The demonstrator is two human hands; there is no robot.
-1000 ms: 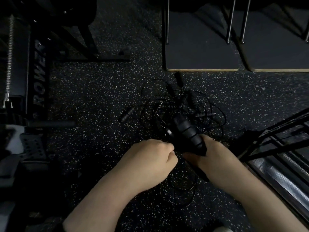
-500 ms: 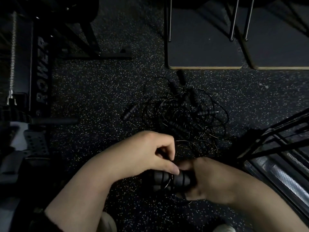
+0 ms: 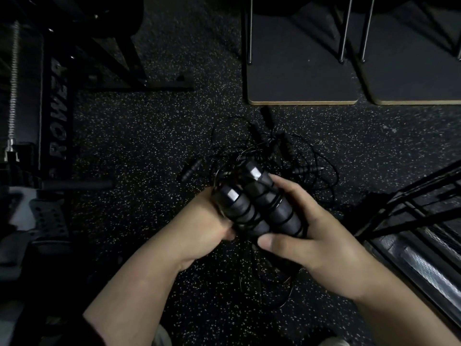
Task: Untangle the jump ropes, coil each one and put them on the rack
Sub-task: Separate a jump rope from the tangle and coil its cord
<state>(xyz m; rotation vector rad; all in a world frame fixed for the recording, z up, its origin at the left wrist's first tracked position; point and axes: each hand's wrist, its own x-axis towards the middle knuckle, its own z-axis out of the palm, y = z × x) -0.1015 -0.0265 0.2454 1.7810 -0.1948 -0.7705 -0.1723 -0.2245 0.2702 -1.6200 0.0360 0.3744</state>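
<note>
Two black jump-rope handles [image 3: 259, 208] lie side by side between my hands, thin black cord wrapped round them. My left hand [image 3: 207, 228] grips the left handle from below. My right hand [image 3: 306, 231] grips the right handle, thumb across the near end. Beyond them a tangle of black jump ropes [image 3: 282, 156] with several more handles lies on the speckled floor. Loose cord [image 3: 274, 278] hangs down under my hands. A black metal rack [image 3: 409, 208] stands at the right.
A rowing machine [image 3: 57, 116] fills the left side, its footplate [image 3: 42, 218] near my left arm. Two dark platforms [image 3: 299, 78] with metal legs stand at the back. Speckled rubber floor [image 3: 139, 146] lies between them.
Both hands have lifted the two handles from low and level to tilted up toward the camera. The handles now stand side by side with cord wound round them.
</note>
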